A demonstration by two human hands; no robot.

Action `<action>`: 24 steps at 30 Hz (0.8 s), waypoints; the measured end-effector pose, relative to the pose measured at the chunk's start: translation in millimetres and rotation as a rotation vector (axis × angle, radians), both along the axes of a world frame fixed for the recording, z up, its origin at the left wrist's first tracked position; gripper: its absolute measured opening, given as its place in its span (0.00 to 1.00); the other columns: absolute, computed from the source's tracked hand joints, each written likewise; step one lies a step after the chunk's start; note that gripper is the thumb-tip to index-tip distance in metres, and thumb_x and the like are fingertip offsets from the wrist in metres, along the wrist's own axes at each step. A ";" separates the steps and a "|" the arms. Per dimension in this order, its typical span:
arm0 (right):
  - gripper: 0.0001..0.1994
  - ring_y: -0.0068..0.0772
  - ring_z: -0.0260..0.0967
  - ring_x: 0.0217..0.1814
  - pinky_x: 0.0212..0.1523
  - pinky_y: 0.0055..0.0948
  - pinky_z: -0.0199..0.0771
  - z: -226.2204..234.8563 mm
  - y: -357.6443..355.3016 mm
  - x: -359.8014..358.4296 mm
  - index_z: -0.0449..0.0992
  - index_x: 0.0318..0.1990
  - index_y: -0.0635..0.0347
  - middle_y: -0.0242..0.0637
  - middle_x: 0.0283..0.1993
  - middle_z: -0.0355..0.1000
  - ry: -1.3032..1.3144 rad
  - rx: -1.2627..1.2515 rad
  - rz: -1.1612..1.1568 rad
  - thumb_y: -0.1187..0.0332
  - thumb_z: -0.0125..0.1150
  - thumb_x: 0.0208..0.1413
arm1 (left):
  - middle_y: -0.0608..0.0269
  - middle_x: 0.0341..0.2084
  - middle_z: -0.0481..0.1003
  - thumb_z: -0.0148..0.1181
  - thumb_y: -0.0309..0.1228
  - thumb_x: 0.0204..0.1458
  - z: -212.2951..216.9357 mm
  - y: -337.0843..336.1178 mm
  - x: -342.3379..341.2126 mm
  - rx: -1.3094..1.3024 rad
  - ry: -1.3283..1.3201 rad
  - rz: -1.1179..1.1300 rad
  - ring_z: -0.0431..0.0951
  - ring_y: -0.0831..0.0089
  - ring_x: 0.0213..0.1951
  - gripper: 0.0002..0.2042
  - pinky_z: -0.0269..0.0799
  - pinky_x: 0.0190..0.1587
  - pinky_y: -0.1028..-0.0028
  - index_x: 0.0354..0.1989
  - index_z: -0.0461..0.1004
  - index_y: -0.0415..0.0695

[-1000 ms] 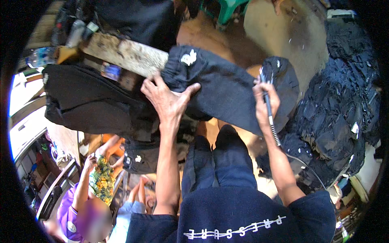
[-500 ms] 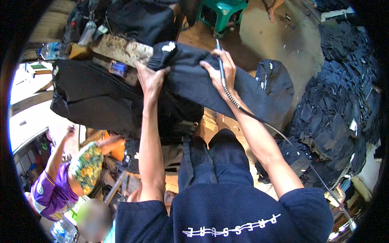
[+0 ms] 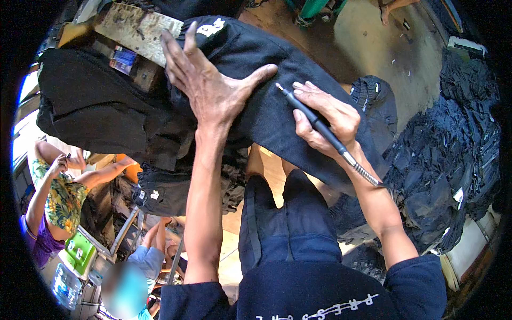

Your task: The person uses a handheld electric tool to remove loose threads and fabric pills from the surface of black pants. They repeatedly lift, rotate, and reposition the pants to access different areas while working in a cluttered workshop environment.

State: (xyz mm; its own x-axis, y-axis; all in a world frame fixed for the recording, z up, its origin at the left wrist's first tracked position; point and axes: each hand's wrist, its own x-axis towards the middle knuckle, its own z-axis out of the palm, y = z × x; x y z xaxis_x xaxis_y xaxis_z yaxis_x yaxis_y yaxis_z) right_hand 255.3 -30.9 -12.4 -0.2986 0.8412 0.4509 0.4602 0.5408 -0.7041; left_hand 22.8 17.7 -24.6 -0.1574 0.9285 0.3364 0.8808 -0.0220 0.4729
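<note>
We see a black garment (image 3: 264,109) stretched out just beyond the person's knees, with a white print (image 3: 210,26) near its far left corner. Over its middle hangs a corded, pen-shaped tool (image 3: 317,124), its thin tip just beside the left thumb; whether that tip meets the cloth, we cannot tell.

We judge the step in hand to be placing the tool over cloth that the other hand minds. The next move, to our eye, calls for a flat, steady surface and a tip clear of the thumb.

The right hand (image 3: 333,114) has its thumb and fingers wrapped around the tool's barrel. The left hand (image 3: 213,93) is splayed wide over the garment, thumb reaching out sideways, and grips nothing; how firmly it presses, we cannot make out.

Farther out, we find a stained board (image 3: 141,32) beside the garment's left end, dark cloth (image 3: 90,106) below that, and a heap of black clothes (image 3: 448,133) at right.
</note>
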 end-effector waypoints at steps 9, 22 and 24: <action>0.15 0.45 0.88 0.51 0.61 0.44 0.87 -9.1 14.0 -2.4 0.87 0.45 0.68 0.47 0.44 0.87 -0.026 0.039 -0.002 0.75 0.75 0.48 | 0.37 0.76 0.58 0.89 0.64 0.25 -5.8 -0.1 6.0 0.040 0.077 0.004 0.51 0.40 0.80 0.69 0.47 0.80 0.44 0.78 0.58 0.46; 0.15 0.53 0.87 0.52 0.62 0.48 0.85 -9.7 12.9 2.8 0.86 0.45 0.76 0.57 0.43 0.86 -0.007 0.002 0.038 0.79 0.69 0.48 | 0.39 0.71 0.64 0.90 0.59 0.25 -8.4 0.3 8.3 0.030 0.122 0.052 0.60 0.43 0.75 0.67 0.53 0.78 0.47 0.75 0.59 0.42; 0.15 0.53 0.88 0.52 0.62 0.48 0.85 -10.3 11.5 3.0 0.86 0.45 0.76 0.57 0.43 0.86 -0.009 -0.006 0.035 0.78 0.70 0.48 | 0.39 0.70 0.64 0.90 0.59 0.25 -10.4 -1.0 8.4 0.032 0.113 0.047 0.61 0.43 0.74 0.65 0.54 0.77 0.47 0.74 0.60 0.42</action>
